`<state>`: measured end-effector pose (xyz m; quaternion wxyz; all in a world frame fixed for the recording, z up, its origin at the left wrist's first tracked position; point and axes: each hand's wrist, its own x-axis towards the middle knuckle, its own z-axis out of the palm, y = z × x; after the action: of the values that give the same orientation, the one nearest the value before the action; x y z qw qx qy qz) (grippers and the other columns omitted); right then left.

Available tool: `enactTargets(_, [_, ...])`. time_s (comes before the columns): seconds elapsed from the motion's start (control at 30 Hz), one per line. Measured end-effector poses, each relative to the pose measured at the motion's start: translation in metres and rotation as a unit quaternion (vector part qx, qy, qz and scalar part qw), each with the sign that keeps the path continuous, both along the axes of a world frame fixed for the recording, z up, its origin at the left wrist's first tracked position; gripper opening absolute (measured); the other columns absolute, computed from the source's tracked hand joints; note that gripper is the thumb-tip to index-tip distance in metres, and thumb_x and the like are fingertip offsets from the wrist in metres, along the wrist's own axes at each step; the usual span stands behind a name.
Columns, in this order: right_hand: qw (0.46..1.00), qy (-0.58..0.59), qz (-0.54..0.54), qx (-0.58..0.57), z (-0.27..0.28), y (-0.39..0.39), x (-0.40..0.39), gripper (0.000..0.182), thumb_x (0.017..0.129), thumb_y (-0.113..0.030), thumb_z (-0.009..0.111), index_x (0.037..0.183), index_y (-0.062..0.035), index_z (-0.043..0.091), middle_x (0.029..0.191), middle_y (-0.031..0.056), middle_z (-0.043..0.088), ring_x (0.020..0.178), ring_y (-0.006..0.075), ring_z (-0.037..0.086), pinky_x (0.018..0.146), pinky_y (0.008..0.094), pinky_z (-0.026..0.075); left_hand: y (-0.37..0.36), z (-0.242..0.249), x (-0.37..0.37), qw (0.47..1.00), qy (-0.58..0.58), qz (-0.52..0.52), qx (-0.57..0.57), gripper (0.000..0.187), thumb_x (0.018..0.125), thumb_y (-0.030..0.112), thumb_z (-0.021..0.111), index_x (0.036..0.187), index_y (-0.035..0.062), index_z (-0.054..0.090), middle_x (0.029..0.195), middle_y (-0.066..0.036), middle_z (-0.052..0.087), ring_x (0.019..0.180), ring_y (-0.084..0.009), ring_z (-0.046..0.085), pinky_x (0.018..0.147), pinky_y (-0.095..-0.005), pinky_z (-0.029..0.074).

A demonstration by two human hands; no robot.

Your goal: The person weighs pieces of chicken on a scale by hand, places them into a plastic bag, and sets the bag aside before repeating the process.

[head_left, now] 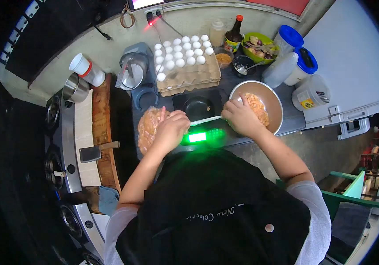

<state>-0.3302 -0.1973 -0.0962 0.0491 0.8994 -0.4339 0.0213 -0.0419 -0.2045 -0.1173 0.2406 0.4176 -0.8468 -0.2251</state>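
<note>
My left hand point(172, 128) rests at the right side of a clear plastic bag of pale orange pieces point(149, 130), with its fingers bent; what they hold, if anything, is hidden. My right hand point(241, 115) is at the left rim of a round metal bowl point(279, 106) that holds shredded orange pieces point(256, 108). Its fingers are bent together, and their tips are hard to make out. Between my hands a kitchen scale point(197, 137) shows a bright green display. A black dish point(197, 107) with a small bit in it lies behind the display.
Stacked egg trays point(189, 84) with white eggs stand behind the scale. A sauce bottle point(233, 35), a green bowl point(260, 46) and blue-lidded containers point(306, 61) are at the back right. A cleaver point(91, 154) lies on a wooden board point(102, 97) at left, beside a stove point(71, 150).
</note>
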Motion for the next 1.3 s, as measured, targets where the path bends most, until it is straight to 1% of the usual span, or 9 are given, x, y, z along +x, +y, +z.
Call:
enactTargets(0.27, [0.991,-0.091,0.009,-0.097,-0.02,0.012,0.07,0.059,0.087,-0.026,0.054,0.141,-0.0081,0.042,0.111,0.011,0.058,0.125,0.0286,0.046,0.11,0.065,0.02,0.0,-0.003,-0.034,0.992,-0.075,0.02,-0.099,0.017,0.077,0.01,0.06,0.09,0.008,0.07,0.097,-0.003,0.066,0.109,-0.0216,0.057,0.113,-0.0569,0.017])
enactTargets(0.47, [0.997,-0.022,0.038,0.065,-0.008,0.006,0.046,0.026,0.084,-0.025,0.055,0.103,-0.0085,0.058,0.092,0.0066,0.058,0.107,0.0256,0.054,0.105,0.0572,0.031,-0.005,0.008,-0.019,0.999,0.005,0.014,-0.031,0.01,0.073,0.017,0.068,0.073,0.0071,0.07,0.085,-0.001,0.066,0.095,-0.0232,0.058,0.093,-0.0438,0.042])
enactTargets(0.73, [0.999,-0.041,0.033,-0.009,0.033,-0.005,-0.008,0.015,0.082,-0.017,0.061,0.096,-0.0126,0.063,0.098,0.0059,0.058,0.103,0.028,0.056,0.097,0.0504,0.039,-0.015,0.041,0.001,0.985,0.072,-0.149,0.052,0.008,0.076,0.006,0.067,0.082,0.0044,0.071,0.09,-0.006,0.067,0.086,-0.0256,0.063,0.075,-0.0357,0.05])
enactTargets(0.77, [0.983,-0.18,0.0,0.027,0.032,-0.013,-0.01,0.014,0.083,-0.016,0.061,0.095,-0.0099,0.064,0.101,0.007,0.058,0.103,0.0291,0.056,0.097,0.0479,0.04,-0.011,0.049,-0.006,0.965,0.133,-0.193,0.118,0.01,0.077,0.006,0.066,0.085,0.0035,0.071,0.092,-0.007,0.067,0.087,-0.0264,0.064,0.076,-0.036,0.051])
enactTargets(0.9, [0.837,-0.523,-0.065,0.147,-0.038,-0.034,0.03,0.017,0.093,-0.019,0.056,0.095,-0.0051,0.065,0.098,0.0119,0.062,0.095,0.0269,0.059,0.086,0.0371,0.047,-0.008,0.065,-0.058,0.951,0.229,-0.192,0.081,0.011,0.078,0.008,0.067,0.087,0.0025,0.07,0.09,-0.009,0.066,0.086,-0.0253,0.065,0.075,-0.0339,0.051])
enactTargets(0.97, [0.549,-0.717,-0.017,0.428,-0.155,-0.022,0.03,0.029,0.1,-0.029,0.047,0.108,-0.0048,0.061,0.101,0.0065,0.065,0.095,0.0164,0.061,0.083,0.0355,0.049,-0.018,0.054,-0.076,0.956,0.252,-0.106,0.111,0.012,0.08,0.012,0.064,0.086,0.0044,0.07,0.087,-0.009,0.064,0.081,-0.0254,0.065,0.073,-0.0346,0.051])
enactTargets(1.0, [0.549,-0.718,-0.015,0.428,-0.145,-0.011,0.046,0.029,0.1,-0.029,0.047,0.108,-0.0048,0.061,0.101,0.0065,0.065,0.095,0.0164,0.061,0.083,0.0355,0.049,-0.025,0.04,-0.077,0.956,0.25,-0.105,0.11,0.012,0.08,0.012,0.064,0.086,0.0044,0.07,0.087,-0.009,0.064,0.081,-0.0254,0.065,0.073,-0.0346,0.051])
enactTargets(1.07, [0.735,-0.585,-0.052,0.338,-0.098,0.009,0.085,0.033,0.1,-0.031,0.045,0.111,-0.0044,0.061,0.105,0.0114,0.067,0.095,0.0225,0.065,0.082,0.0389,0.05,-0.035,0.021,-0.078,0.988,0.137,0.002,-0.067,0.007,0.077,0.005,0.065,0.081,0.0023,0.069,0.09,-0.012,0.065,0.086,-0.0313,0.064,0.074,-0.0384,0.052])
enactTargets(1.3, [0.9,-0.333,-0.107,0.26,-0.025,0.011,0.036,0.025,0.094,-0.027,0.056,0.096,-0.0039,0.066,0.089,0.0183,0.064,0.083,0.0382,0.062,0.073,0.0424,0.049,-0.022,-0.008,-0.041,0.998,0.042,-0.045,0.016,0.011,0.081,0.008,0.064,0.089,0.002,0.067,0.09,-0.013,0.063,0.087,-0.0322,0.063,0.076,-0.0387,0.05])
